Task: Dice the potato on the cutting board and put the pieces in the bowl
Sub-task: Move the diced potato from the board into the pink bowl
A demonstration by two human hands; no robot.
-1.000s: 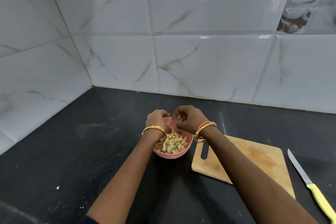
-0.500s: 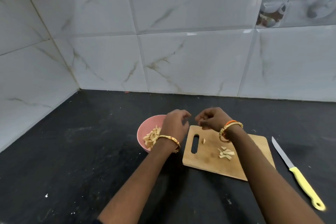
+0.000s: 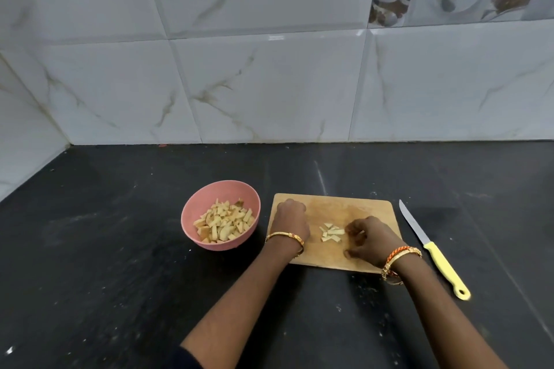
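Black stone surface [image 3: 120,263] under everything, tiled wall behind. Wooden cutting board [image 3: 353,207] at centre, both hands over it. Pink bowl [image 3: 192,213] just left of the board, already well filled with potato pieces [image 3: 223,220]. Yellow-handled knife [image 3: 431,252] flat beside the board's right edge, untouched.

Left hand [image 3: 290,219] curled on the board's left part; whether anything inside, could not tell. Right hand [image 3: 367,238] loosely curled just right of the last small pile of diced potato [image 3: 331,232], fingertips [image 3: 352,232] at its edge, something pale possibly among them.

Probably light, firm, wet-slick little sticks, unlikely to crush. Best scooped together from both sides rather than pinched singly.
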